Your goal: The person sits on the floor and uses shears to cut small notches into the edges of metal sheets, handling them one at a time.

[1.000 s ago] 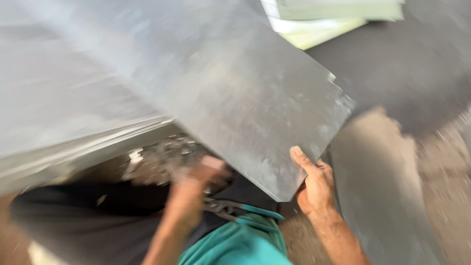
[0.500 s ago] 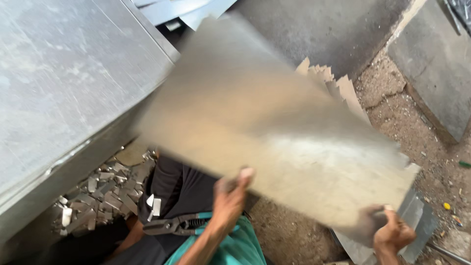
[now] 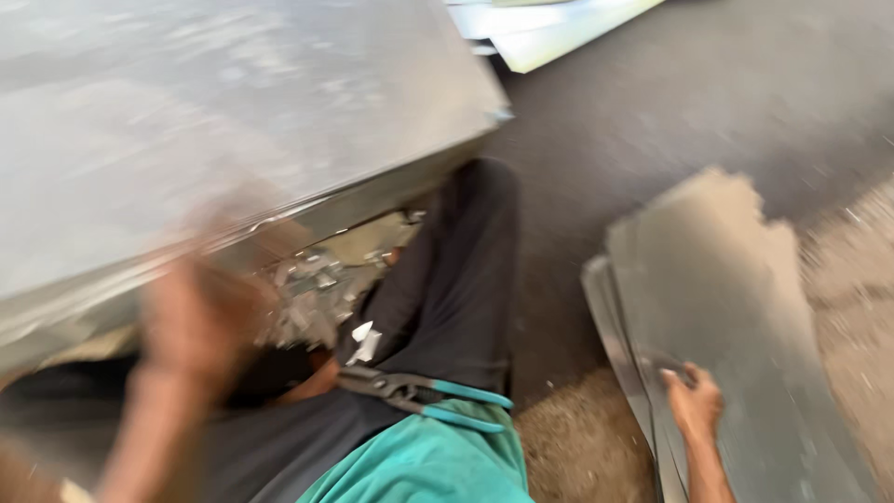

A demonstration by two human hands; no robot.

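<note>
Grey sheet metal (image 3: pixel 736 326) lying flat at right of frame, on top of other sheets stacked on the dirt floor (image 3: pixel 577 447). Right hand (image 3: pixel 694 402) at lower right, fingers curled and pressing on the near edge of that top sheet. Left hand (image 3: pixel 200 317) at left centre, raised and badly blurred; fingers cannot be told, spread or closed. Large grey metal panel (image 3: pixel 233 121) filling the upper left. Small metal offcuts (image 3: pixel 312 293) heaped just below its edge, near the left hand. Teal-handled snips (image 3: pixel 419 391) resting on the dark trouser leg (image 3: pixel 456 279), lower centre, apart from both hands.
</note>
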